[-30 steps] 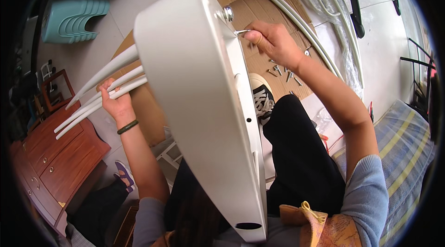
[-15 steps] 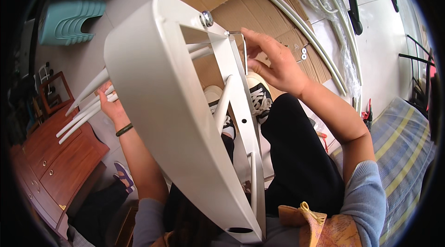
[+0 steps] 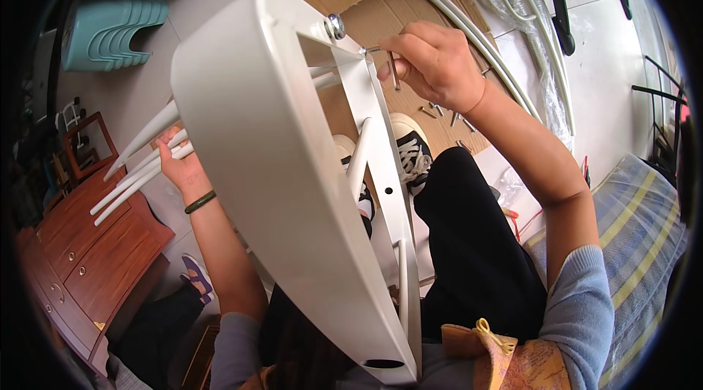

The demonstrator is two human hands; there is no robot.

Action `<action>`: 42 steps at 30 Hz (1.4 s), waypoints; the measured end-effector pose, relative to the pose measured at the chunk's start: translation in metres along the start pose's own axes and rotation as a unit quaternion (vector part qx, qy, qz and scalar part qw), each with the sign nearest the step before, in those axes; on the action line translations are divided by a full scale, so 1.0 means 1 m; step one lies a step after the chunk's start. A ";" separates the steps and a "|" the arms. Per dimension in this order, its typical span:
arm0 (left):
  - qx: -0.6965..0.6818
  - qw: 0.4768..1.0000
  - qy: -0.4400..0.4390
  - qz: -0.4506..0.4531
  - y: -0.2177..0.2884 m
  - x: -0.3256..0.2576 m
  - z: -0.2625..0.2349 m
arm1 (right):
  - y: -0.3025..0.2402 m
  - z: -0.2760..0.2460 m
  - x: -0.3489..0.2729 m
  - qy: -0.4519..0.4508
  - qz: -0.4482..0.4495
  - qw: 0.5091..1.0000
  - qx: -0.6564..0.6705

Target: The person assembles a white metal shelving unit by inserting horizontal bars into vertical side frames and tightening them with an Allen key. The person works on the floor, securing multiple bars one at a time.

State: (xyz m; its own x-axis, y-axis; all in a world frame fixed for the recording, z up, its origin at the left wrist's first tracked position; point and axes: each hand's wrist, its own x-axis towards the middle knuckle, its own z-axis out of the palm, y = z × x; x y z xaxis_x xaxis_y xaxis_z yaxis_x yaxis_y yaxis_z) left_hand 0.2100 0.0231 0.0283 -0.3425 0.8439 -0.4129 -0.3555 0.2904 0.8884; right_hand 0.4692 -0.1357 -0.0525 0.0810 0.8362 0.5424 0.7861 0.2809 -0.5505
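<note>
At left, slim white rods (image 3: 128, 196) are closed in the left grip (image 3: 183, 169). At centre, the white frame (image 3: 253, 134) is positioned, extending from far to near; it is judged stiff, fairly heavy and slippery on its smooth face, best held by the rods or far rim. At right, a bent metal key (image 3: 396, 76) is pinched in the right grip (image 3: 439, 62), its tip at a small fastener (image 3: 364, 52).

No text, label, brand, number or sign can be read anywhere in the frame. The patterned apron (image 3: 540, 368) at the bottom, right of centre, bears a print too small and blurred to tell whether it holds any lettering.
</note>
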 end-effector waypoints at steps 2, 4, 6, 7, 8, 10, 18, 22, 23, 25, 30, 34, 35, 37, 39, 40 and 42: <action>0.004 1.000 -0.017 0.005 -0.001 0.003 -0.003 | -0.003 0.000 0.003 0.000 0.064 0.996 0.063; -0.049 0.997 -0.056 -0.021 -0.003 0.012 -0.012 | -0.011 0.000 0.008 0.000 0.136 0.988 0.070; -0.112 0.986 -0.113 -0.050 -0.012 0.053 -0.041 | -0.015 -0.002 0.012 -0.013 0.197 0.977 0.074; -0.149 0.976 -0.148 -0.061 -0.020 0.100 -0.073 | -0.017 -0.002 0.015 -0.028 0.220 0.972 0.079; -0.176 0.966 -0.176 -0.073 -0.028 0.127 -0.091 | -0.012 0.003 0.015 -0.047 0.250 0.963 0.092; -0.147 0.973 -0.175 -0.039 -0.033 0.130 -0.092 | -0.011 0.005 0.014 -0.020 0.200 0.978 0.056; -0.161 0.962 -0.214 -0.055 -0.046 0.146 -0.106 | -0.022 -0.029 0.020 0.120 0.144 0.976 0.107; -0.146 0.978 -0.145 -0.026 -0.040 0.130 -0.103 | -0.115 -0.069 0.052 0.112 -0.032 0.934 0.339; -0.158 0.977 -0.142 -0.026 -0.038 0.125 -0.101 | -0.130 -0.078 0.060 0.053 -0.074 0.941 0.325; -0.158 0.977 -0.142 -0.017 -0.038 0.118 -0.094 | -0.150 -0.087 0.074 -0.034 -0.124 0.958 0.258; -0.095 0.995 -0.026 0.036 -0.027 0.088 -0.095 | -0.160 -0.089 0.086 -0.073 -0.134 0.976 0.154; -0.109 0.974 -0.166 0.110 0.026 0.022 -0.073 | -0.167 -0.088 0.083 -0.072 -0.132 0.979 0.139; -0.107 0.967 -0.199 0.120 0.037 0.016 -0.066 | -0.168 -0.088 0.081 -0.071 -0.133 0.979 0.136; -0.107 0.952 -0.254 0.135 0.049 0.013 -0.054 | -0.169 -0.088 0.081 -0.071 -0.128 0.979 0.141; -0.112 0.939 -0.296 0.133 0.054 0.011 -0.042 | -0.170 -0.088 0.078 -0.061 -0.120 0.980 0.144; -0.132 0.936 -0.301 0.126 0.058 0.005 -0.034 | -0.170 -0.088 0.077 -0.060 -0.118 0.980 0.151; -0.141 0.926 -0.324 0.135 0.063 0.002 -0.027 | -0.168 -0.087 0.076 -0.059 -0.128 0.976 0.167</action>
State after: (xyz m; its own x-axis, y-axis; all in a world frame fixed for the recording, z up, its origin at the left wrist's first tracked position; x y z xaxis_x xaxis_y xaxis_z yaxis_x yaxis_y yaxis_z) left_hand 0.1639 0.0306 0.0781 0.1080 0.9886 0.1052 -0.5772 -0.0238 0.8163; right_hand 0.3964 -0.1602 0.1363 -0.1784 0.7614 0.6233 0.5268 0.6089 -0.5930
